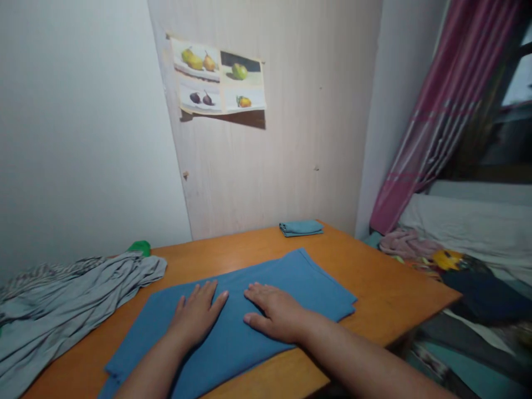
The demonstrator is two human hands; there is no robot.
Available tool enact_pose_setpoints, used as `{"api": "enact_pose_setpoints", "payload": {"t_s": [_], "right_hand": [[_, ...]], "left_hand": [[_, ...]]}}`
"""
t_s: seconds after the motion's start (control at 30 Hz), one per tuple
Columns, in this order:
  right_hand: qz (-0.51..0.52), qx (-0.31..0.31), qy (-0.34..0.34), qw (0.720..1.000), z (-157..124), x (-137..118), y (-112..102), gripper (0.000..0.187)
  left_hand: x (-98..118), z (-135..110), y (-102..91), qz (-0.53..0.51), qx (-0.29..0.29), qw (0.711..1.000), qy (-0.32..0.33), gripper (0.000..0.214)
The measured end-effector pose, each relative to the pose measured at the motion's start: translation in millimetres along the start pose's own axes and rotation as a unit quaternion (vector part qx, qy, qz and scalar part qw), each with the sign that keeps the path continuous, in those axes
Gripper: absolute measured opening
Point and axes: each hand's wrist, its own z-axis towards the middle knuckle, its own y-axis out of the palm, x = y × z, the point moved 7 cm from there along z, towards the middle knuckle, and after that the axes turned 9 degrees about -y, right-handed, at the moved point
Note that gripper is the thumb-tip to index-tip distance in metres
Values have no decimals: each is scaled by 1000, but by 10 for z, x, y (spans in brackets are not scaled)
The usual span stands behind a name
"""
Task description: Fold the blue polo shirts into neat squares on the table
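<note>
A blue cloth (291,277), folded in layers, lies spread on the wooden table (390,305). On its left half my left hand (197,312) rests flat, palm down, fingers stretched out. My right hand (274,311) also lies palm down on the cloth, to the right of the left hand, its fingers extended and pointing left. Between the two hands a strip of smooth cloth shows. The cloth's far right corner is pointed, and layered edges show at its right side. Part of its near left side is hidden beneath my left forearm.
A small folded blue-green cloth (301,228) sits at the table's far edge. Crumpled grey fabric (95,293) covers the left side, with a green item (140,247) behind it. A fruit poster (220,77) hangs on the wall. Right of the table are a pink curtain (432,111) and heaped clothes (477,288).
</note>
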Motion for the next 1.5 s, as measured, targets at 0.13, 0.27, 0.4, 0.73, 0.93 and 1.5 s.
{"api": "enact_pose_setpoints", "payload": {"t_s": [0.13, 0.27, 0.4, 0.73, 0.93, 1.5], "right_hand": [[2, -3, 50, 999, 5, 147, -34, 75], [-17, -25, 70, 997, -5, 427, -99, 75], [-48, -30, 144, 988, -97, 953, -295, 76], [-145, 83, 306, 937, -377, 1895, -999, 37], [-123, 151, 379, 905, -488, 2234, -1189, 32], [27, 229, 364, 902, -525, 2567, -1032, 14]], "left_hand": [[-85, 12, -3, 33, -4, 999, 0, 80], [-110, 19, -2, 48, -16, 999, -4, 80], [-100, 8, -16, 49, -20, 999, -5, 81], [-139, 29, -30, 76, -17, 997, -28, 78], [-150, 28, -53, 69, -12, 997, -45, 79], [-279, 53, -70, 69, -10, 996, -48, 81]]}}
